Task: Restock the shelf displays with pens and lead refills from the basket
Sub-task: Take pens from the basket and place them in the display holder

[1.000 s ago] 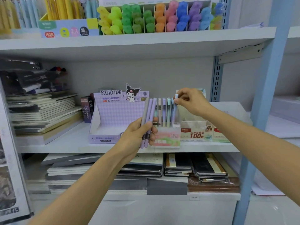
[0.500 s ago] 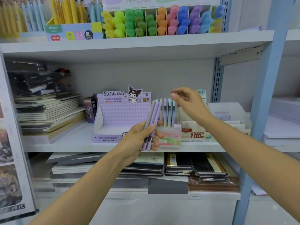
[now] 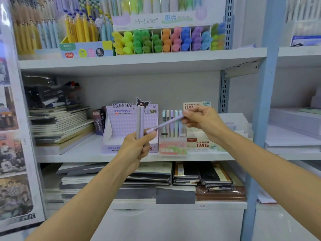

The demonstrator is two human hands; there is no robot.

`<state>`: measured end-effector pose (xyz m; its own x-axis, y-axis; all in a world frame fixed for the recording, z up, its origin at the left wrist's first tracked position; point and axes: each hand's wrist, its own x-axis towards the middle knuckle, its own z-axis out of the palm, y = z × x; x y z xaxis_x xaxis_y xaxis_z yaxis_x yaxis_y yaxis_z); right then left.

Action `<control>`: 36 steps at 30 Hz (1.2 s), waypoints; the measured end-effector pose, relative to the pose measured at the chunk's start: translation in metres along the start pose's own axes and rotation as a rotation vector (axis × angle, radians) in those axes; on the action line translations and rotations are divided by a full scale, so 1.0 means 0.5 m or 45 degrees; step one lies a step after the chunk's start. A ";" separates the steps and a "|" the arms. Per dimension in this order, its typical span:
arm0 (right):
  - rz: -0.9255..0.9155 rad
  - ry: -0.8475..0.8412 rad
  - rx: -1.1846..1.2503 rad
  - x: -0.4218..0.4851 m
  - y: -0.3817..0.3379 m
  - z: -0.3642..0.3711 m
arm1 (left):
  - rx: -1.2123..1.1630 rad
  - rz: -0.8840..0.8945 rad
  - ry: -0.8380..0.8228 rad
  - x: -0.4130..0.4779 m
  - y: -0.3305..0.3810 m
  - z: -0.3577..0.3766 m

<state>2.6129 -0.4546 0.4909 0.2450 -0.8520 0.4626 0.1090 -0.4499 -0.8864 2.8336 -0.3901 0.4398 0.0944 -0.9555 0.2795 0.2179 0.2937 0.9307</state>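
Left hand point(image 3: 137, 146) closed around two pens point(image 3: 140, 121) held upright, one grey and one lilac, in front of the middle shelf point(image 3: 78, 153); right hand point(image 3: 201, 120) pinches the top end of a third lilac pen point(image 3: 165, 124) between thumb and fingertips, pen tilted down-left, its lower end touching or just beside the left thumb. Just behind the hands, near the shelf's front edge: clear pen stand point(image 3: 172, 146) with a row of pastel pens point(image 3: 172, 122) standing upright, the right hand just above-right of it. Left of the stand, touching or nearly so, a purple KUROMI box point(image 3: 125, 122); right of it a white refill box point(image 3: 201, 145) with red "100" print. Notebook stack point(image 3: 59, 126) at the shelf's left end. Upper shelf carries highlighters point(image 3: 166, 40) and yellow pens point(image 3: 78, 28). Basket not in view
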 end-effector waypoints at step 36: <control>-0.294 0.326 -0.415 0.098 0.021 0.052 | -0.040 -0.046 -0.038 0.033 -0.006 -0.040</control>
<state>2.6512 -0.4940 0.5035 0.0000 -0.7402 0.6724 -0.1852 -0.6607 -0.7274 2.8541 -0.4063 0.4371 0.0569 -0.9658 0.2530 0.2514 0.2591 0.9326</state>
